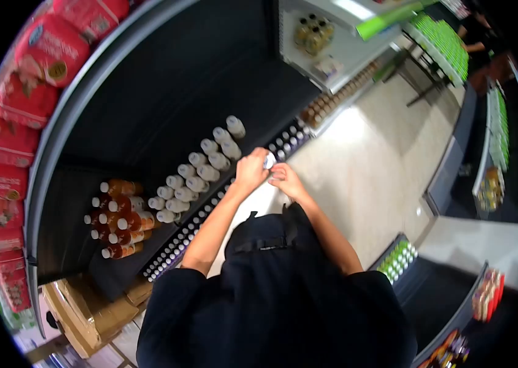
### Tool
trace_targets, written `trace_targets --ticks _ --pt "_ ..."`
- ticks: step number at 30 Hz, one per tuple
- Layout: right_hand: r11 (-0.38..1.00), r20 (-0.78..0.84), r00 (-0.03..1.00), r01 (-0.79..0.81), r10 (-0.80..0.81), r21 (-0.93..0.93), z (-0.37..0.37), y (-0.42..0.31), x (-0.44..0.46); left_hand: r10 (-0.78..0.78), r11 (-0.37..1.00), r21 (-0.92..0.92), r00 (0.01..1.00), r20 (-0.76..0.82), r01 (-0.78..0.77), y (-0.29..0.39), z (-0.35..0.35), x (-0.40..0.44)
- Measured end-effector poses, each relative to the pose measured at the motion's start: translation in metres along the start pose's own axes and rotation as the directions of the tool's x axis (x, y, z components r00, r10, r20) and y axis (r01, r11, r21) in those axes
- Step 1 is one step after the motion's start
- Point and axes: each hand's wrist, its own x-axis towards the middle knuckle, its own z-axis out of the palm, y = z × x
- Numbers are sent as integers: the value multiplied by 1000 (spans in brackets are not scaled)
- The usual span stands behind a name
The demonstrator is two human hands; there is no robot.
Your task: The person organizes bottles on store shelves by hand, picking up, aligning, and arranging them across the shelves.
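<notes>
My left hand [251, 169] is closed around a small white-topped bottle [269, 161]; most of its body is hidden by my fingers. Just to the right and a little nearer to me, my right hand [287, 181] has its fingers curled together, and what they may hold cannot be made out. Beyond my left hand, white bottles [197, 184] stand in slanting rows on the dark shelf [167, 116]. Along the shelf's front edge runs a strip of small white-capped bottles [193, 228], passing close by my hands.
Amber bottles [125, 221] are grouped on the shelf's left. Red packages [11, 147] line the upper shelf. A cardboard box [81, 313] sits at lower left. Brown-topped bottles [326, 107] continue the front row. Green-topped goods [440, 46] fill a table near another person [483, 34].
</notes>
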Motion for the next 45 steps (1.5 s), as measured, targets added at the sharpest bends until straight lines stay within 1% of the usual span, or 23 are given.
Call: trace_targets --ticks 1,2,3,5,6,7,9,10,11,13,15,17,18,23,27,31,34,39,42,45 --pt "998 58 997 -55 52 42 -7 4 22 0 999 38 1000 17 -1 -6 1 12" --pt "998 101 995 -11 17 -60 -17 20 50 10 995 97 1000 28 -12 -12 2 24" --pt "992 144 989 -6 24 -123 -23 9 64 42 989 145 999 -2 -42 -18 2 37" --pt "997 209 977 -34 47 -65 -30 -5 87 113 967 234 992 -52 -97 -31 8 56" --pt "999 212 977 -37 39 -12 -29 -8 99 77 965 255 996 -45 -63 -36 9 64" --pt "998 219 975 -45 35 39 -27 -12 111 -13 972 235 999 -47 23 -40 11 70" --pt "999 276 960 -33 41 -35 -27 -20 133 -190 961 194 980 -51 197 -45 12 79" --pt "998 300 953 -13 32 -65 -26 -22 143 -297 920 262 955 -14 290 -48 13 85" --pt "995 323 946 8 24 -96 -26 -24 147 -322 906 284 947 -22 314 -49 13 86" --pt "997 345 939 25 2 -73 -23 -30 157 -362 877 321 931 -44 357 -54 14 94" --pt "998 362 932 34 -15 -46 -22 -33 161 -499 824 269 864 -72 498 -58 9 99" --pt "997 348 936 65 -45 -46 -22 -33 164 -629 748 209 774 -78 629 -56 6 103" --pt "996 348 936 78 -58 -45 -22 -31 166 -638 746 159 762 -111 647 -51 3 103" --pt "993 393 918 96 -59 -74 -20 -26 171 -665 717 158 734 -136 679 -58 16 101" --pt "978 440 898 103 -13 -183 -19 -18 174 -668 701 183 725 -168 689 -60 23 101" --pt "987 456 890 88 -16 -136 -17 -8 176 -660 708 155 724 -199 688 -66 29 99" --pt "988 472 882 70 5 -141 -17 -8 176 -574 746 203 767 -288 634 -68 33 97" --pt "974 488 868 21 95 -227 -25 -4 174 -609 736 197 761 -223 647 -68 28 96" --pt "967 469 875 5 120 -255 -32 -6 172 -612 734 207 762 -210 646 -67 26 97" --pt "981 446 891 9 81 -196 -34 -4 179 -591 750 201 775 -225 630 -71 29 92"
